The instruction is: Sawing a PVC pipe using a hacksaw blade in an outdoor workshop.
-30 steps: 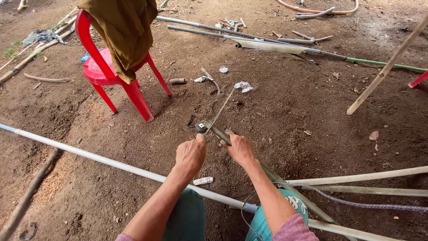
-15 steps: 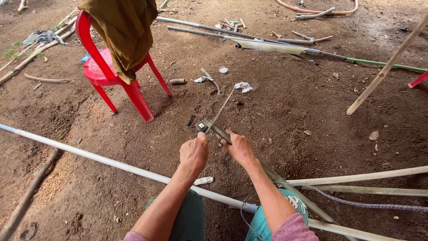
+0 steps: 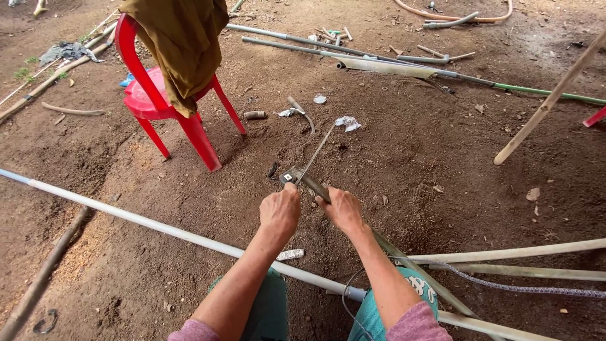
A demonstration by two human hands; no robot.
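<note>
**A:** Two hands on the work, frame centre. Status?

**B:** My left hand (image 3: 279, 211) has its grip wrapped around the near end of a small metal tool (image 3: 291, 176), fingers curled tight. My right hand (image 3: 341, 209) has its grip closed on the grey pipe (image 3: 314, 185), which runs from centre down toward lower right. Can't tell what kind of tool it is; a thin metal strip (image 3: 319, 149) sticks up from it toward the upper middle.

**A:** Where does it sit?

**B:** Just above my knuckles, over the dirt floor (image 3: 442, 158).

**A:** Around it?

**B:** Long white pipe (image 3: 145, 222) crosses diagonally under my forearms. Red plastic chair (image 3: 158, 104) at upper left with a brown cloth (image 3: 180, 38) draped on it. Loose pipes (image 3: 353, 57) lie along the top. Pale poles (image 3: 517, 252) at right.
</note>
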